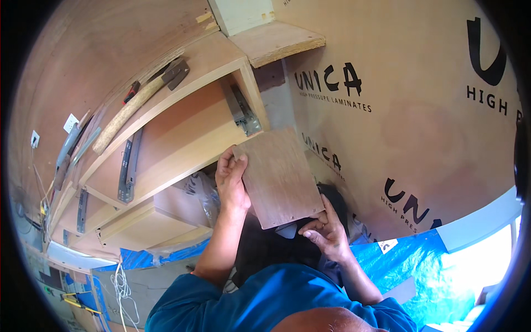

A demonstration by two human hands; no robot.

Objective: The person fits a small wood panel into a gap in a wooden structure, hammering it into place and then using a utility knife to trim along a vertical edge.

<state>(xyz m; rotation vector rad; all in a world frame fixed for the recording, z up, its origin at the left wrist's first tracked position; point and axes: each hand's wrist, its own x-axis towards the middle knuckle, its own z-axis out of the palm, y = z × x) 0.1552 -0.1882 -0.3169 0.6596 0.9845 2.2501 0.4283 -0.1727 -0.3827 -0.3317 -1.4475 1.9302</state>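
While both hands grip it, plywood panel [279,177] fronts laminate wall [420,127].

A carpentry worksite: unfinished plywood cabinet [182,138], hammer [138,99], laminate sheets [420,127].

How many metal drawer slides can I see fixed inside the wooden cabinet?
3: one slide on the upper opening's left wall, one slide on its right wall, one slide in the opening further left. More may be hidden.
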